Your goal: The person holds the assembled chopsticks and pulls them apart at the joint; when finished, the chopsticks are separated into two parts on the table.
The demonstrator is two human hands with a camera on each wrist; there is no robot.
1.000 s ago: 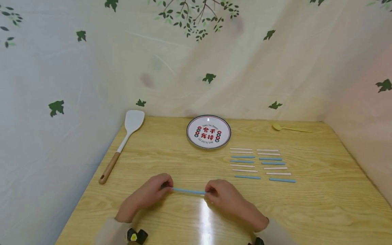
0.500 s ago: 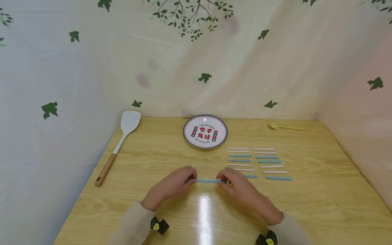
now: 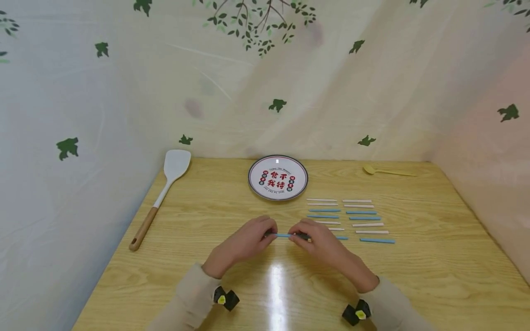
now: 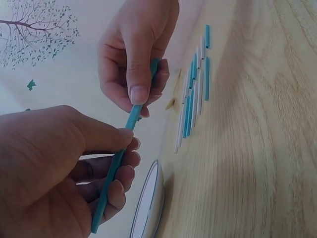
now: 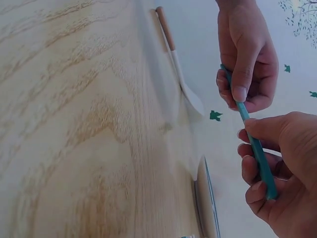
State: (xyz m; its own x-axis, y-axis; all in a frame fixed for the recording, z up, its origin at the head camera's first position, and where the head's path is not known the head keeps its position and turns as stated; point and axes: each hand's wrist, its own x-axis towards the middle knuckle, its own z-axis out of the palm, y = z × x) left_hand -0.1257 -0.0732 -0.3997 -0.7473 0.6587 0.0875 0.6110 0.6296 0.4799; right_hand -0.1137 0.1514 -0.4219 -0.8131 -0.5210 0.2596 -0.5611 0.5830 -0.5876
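A slim blue stick [image 3: 283, 235] is stretched between both hands over the middle of the table. My left hand [image 3: 248, 241] pinches one end between thumb and curled fingers. At the other end my right hand [image 3: 325, 241] grips it the same way, the thumbs a short gap apart. In the left wrist view the blue stick [image 4: 110, 181] runs along the left fingers, and a faint seam crosses it between the hands. The right wrist view shows its other end lying across the right fingers. Beyond the right hand lie two columns of blue sticks [image 3: 377, 241] and pale pink sticks [image 3: 371, 232].
A white round plate [image 3: 278, 192] with red lettering stands at the back middle. A white spatula [image 3: 163, 191] with a wooden handle lies at the left, and a small yellow spoon [image 3: 389, 173] at the back right. Patterned cloth [image 3: 232, 92] walls the table [image 3: 186, 216].
Both hands have moved away from the body, with the left hand also moving right. They have come closer together, so less of the blue stick shows between them. The head view has shifted slightly.
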